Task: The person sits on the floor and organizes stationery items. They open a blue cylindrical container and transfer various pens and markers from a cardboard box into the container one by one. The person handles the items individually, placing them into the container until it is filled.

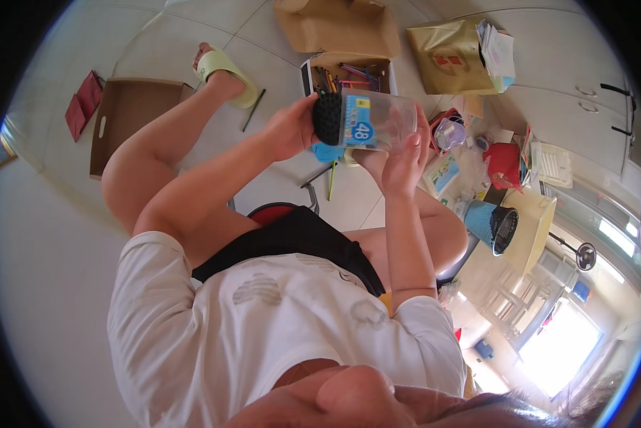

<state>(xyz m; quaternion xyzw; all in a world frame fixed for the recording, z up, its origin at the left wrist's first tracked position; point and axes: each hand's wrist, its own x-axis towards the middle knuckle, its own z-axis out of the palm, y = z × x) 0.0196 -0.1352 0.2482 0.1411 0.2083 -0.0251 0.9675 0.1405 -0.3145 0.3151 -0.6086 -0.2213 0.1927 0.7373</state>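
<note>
A clear plastic container with a blue label lies sideways between my two hands, above the floor. My left hand holds its black, bumpy end. Around the clear end are the fingers of my right hand. Just beyond, an open cardboard box holds many coloured pencils or pens. A dark green pencil-like stick lies beside my slippered foot, and a bright green one is on the tiles nearer my lap. A blue object shows partly below the container.
At the left are an empty cardboard tray and a red folded item. A gold bag with papers stands front right. A red bag, a blue wastebasket and white cabinets are at the right.
</note>
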